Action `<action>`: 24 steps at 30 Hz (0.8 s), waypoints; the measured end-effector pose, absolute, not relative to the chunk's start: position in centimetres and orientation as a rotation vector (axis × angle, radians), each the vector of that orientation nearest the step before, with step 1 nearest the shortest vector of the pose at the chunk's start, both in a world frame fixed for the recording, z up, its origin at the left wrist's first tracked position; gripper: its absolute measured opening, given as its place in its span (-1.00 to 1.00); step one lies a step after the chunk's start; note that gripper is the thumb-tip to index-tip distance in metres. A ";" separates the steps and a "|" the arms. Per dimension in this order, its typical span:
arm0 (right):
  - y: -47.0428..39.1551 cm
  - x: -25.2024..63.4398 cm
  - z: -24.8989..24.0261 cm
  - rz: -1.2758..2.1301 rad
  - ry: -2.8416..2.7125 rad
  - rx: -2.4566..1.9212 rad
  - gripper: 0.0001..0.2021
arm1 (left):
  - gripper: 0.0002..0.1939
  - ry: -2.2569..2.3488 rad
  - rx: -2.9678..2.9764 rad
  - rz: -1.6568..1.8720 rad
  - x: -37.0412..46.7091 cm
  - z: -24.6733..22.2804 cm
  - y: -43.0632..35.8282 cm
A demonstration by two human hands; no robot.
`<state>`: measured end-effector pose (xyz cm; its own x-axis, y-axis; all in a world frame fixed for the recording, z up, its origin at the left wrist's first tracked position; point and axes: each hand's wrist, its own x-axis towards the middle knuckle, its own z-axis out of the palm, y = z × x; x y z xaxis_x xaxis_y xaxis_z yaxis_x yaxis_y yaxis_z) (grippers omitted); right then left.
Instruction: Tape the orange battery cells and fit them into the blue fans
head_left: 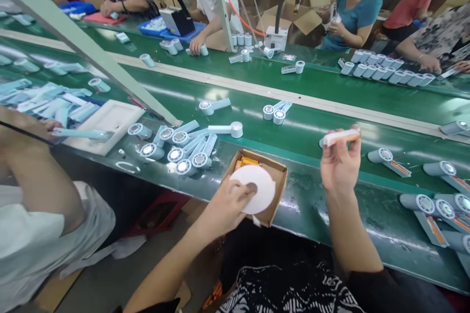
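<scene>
My left hand (pixel 225 205) grips a white disc-shaped roll (pixel 259 181), with fingers at its centre hole. The roll is over an open cardboard box (pixel 279 181) at the bench edge, where several orange cylinders, like batteries, (pixel 250 161) show behind it. Raised over the green belt, my right hand (pixel 341 166) pinches a slim white piece with an orange strip (pixel 340 136); its exact kind is unclear. Left of the box lies a cluster of pale-blue handheld fans (pixel 183 151). To the right, several fan units (pixel 422 203) have open handles showing orange inside.
A slanted metal post (pixel 91 49) crosses the left side. Beside it, a co-worker's arm (pixel 36 171) reaches near a white tray (pixel 115 120) and a pile of pale-blue handles (pixel 55 98). Fans lie along the green conveyor (pixel 235 93); other people work across it.
</scene>
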<state>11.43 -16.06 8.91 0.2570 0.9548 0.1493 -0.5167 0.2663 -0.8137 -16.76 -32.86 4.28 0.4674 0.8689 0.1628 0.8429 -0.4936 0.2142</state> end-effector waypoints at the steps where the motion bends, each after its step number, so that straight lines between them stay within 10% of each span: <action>1: -16.2 12.7 8.5 1.136 -0.760 -0.762 -0.45 | -0.46 1.558 2.539 0.315 -18.1 4.4 -32.2; 4: -17.9 16.1 5.8 1.119 -0.789 -0.902 -0.42 | -0.25 1.585 2.397 0.223 -21.0 4.9 -28.4; 8: -18.9 18.5 2.6 0.983 -0.786 -1.000 -0.46 | -0.61 1.558 2.368 0.322 -17.9 5.4 -17.1; 15: -17.7 20.0 1.8 0.962 -0.780 -1.036 -0.49 | -0.52 1.876 2.483 0.018 -4.5 2.6 3.1; 24: -17.5 24.0 0.7 0.969 -0.816 -1.051 -0.58 | -0.61 1.579 2.672 -0.102 -4.8 -0.6 -0.1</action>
